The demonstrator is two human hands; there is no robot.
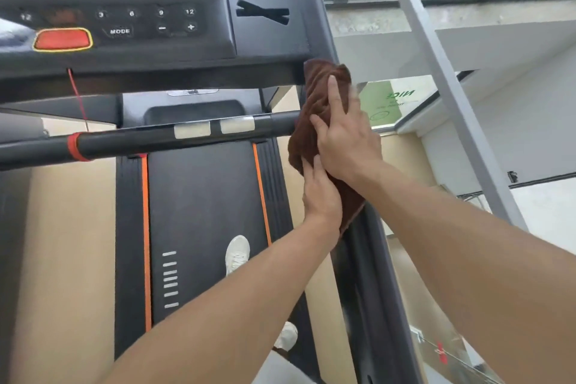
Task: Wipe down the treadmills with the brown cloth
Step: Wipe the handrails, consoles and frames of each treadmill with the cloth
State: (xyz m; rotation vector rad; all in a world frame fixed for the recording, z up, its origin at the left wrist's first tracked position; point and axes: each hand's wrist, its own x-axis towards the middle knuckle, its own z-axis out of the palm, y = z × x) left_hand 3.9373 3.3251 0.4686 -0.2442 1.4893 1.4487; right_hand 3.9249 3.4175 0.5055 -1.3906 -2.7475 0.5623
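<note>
The brown cloth (314, 103) hangs bunched against the right side upright of the black treadmill (199, 227), just under the console's right corner (280, 50). My right hand (343, 134) presses flat on the cloth with its fingers straight, the index finger pointing up. Below it, my left hand (321, 193) holds the cloth's lower part, the thumb lying on the fabric and the fingers hidden behind it.
The console carries a red stop button (62, 39) and number keys. A black handlebar (149, 139) with two silver sensor pads crosses in front of the belt. My white shoes (237, 254) stand on the belt. A grey slanted beam (442, 78) and windows rise to the right.
</note>
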